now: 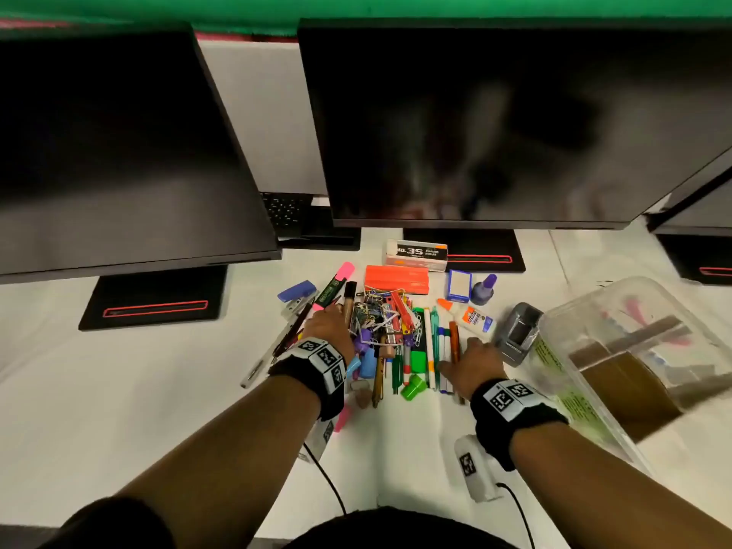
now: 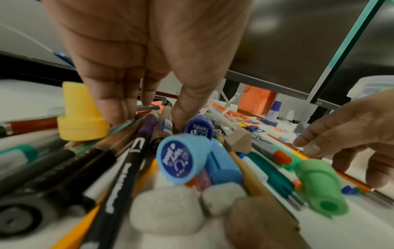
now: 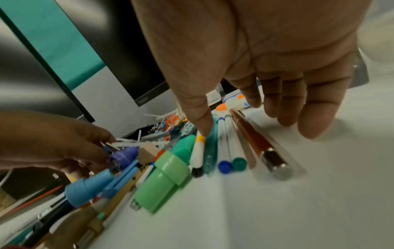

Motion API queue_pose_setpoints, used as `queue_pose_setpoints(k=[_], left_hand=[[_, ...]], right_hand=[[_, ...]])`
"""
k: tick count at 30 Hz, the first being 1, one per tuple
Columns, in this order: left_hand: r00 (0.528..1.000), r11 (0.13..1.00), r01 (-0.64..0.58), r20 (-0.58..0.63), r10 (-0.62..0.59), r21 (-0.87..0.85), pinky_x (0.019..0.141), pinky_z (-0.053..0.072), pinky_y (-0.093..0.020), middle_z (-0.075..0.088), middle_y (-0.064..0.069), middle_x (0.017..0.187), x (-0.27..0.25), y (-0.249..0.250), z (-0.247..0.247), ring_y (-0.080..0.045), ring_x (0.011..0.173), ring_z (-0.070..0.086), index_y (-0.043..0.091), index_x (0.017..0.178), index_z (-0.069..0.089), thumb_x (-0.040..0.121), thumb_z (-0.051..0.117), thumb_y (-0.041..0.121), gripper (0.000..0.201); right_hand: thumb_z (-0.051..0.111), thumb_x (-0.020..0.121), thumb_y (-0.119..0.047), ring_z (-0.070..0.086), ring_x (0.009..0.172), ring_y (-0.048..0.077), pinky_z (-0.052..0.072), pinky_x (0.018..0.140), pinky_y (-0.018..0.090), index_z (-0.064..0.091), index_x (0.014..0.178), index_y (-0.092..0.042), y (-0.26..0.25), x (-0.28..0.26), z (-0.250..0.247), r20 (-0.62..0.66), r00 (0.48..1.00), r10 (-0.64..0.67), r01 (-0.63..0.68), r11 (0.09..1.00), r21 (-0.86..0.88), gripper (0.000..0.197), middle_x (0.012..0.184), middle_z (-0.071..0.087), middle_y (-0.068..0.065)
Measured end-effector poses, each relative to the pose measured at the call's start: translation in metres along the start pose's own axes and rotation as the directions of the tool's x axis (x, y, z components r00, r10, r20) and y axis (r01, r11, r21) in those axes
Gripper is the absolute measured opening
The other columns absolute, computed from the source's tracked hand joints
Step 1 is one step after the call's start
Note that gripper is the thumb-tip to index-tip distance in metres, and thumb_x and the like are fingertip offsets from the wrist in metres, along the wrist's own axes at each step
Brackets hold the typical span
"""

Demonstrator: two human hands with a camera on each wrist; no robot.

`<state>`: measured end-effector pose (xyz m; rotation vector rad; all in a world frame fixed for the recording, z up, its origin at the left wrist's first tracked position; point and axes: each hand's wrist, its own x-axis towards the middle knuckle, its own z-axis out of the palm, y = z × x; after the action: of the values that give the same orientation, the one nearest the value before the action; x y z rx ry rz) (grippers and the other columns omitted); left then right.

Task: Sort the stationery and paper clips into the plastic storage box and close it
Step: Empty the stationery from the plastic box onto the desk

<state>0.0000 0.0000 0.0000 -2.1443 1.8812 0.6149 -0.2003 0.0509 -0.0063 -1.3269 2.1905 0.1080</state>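
A heap of pens, markers and erasers (image 1: 400, 350) lies mid-table, with coloured paper clips (image 1: 380, 307) at its far end. My left hand (image 1: 336, 315) reaches down onto the heap's left side. In the left wrist view its fingertips (image 2: 119, 114) and thumb touch the pens beside a blue stamp (image 2: 181, 158), pinching nothing that I can see. My right hand (image 1: 471, 362) hovers spread at the heap's right side. Its thumb (image 3: 202, 124) touches a teal pen, and a brown pen (image 3: 255, 139) lies under the palm. The clear plastic storage box (image 1: 594, 311) stands open to the right.
Two dark monitors (image 1: 515, 124) overhang the back of the table. Behind the heap are an orange box (image 1: 396, 279), a staples box (image 1: 416, 253), a blue stapler (image 1: 297, 293) and a glue bottle (image 1: 471, 315). A grey dispenser (image 1: 519, 332) stands against the storage box.
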Motion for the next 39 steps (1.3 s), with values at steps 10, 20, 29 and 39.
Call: queue_pose_setpoints(k=[10,20,29,39], left_hand=[[0.993,0.993,0.114,-0.017,-0.114,0.017,0.096,0.046,-0.038,0.048,-0.017,0.129,0.012,0.007,0.012,-0.031,0.117,0.052,0.004,0.131,0.037,0.087,0.054,0.014,0.049],[0.998,0.998,0.062,0.026,-0.061,-0.029,0.097,0.044,-0.037,0.053,-0.015,0.129,0.019,0.006,0.016,-0.030,0.118,0.054,0.002,0.128,0.042,0.087,0.056,0.026,0.049],[0.985,0.989,0.145,0.093,-0.143,-0.009,0.097,0.046,-0.037,0.047,-0.020,0.134,0.023,0.015,0.018,-0.031,0.122,0.051,0.001,0.132,0.031,0.094,0.044,0.010,0.041],[0.991,0.979,0.056,0.131,-0.031,-0.194,0.091,0.050,-0.035,0.056,-0.018,0.127,0.031,-0.003,0.009,-0.032,0.116,0.057,0.001,0.129,0.040,0.087,0.059,0.017,0.048]], right_hand=[[0.053,0.084,-0.054,0.046,0.121,0.033,0.040,0.102,0.040,0.036,0.135,-0.007,-0.016,0.013,0.012,-0.049,0.997,0.065,-0.060,0.993,0.097,0.071,0.134,0.042,0.016],[0.062,0.083,-0.031,0.046,0.119,0.035,0.041,0.100,0.040,0.033,0.133,-0.008,-0.021,0.013,0.021,-0.021,1.000,0.013,-0.011,0.994,0.108,0.062,0.129,0.041,0.016],[0.054,0.087,-0.014,0.054,0.115,0.035,0.045,0.097,0.038,0.037,0.127,-0.002,-0.019,0.019,0.015,0.002,1.000,0.006,-0.007,0.985,0.171,0.045,0.124,0.055,0.020],[0.056,0.083,-0.013,0.066,0.095,0.037,0.057,0.077,0.042,0.041,0.102,-0.009,-0.011,0.021,-0.014,0.056,0.998,-0.003,-0.020,0.917,0.399,0.024,0.106,0.063,0.018]])
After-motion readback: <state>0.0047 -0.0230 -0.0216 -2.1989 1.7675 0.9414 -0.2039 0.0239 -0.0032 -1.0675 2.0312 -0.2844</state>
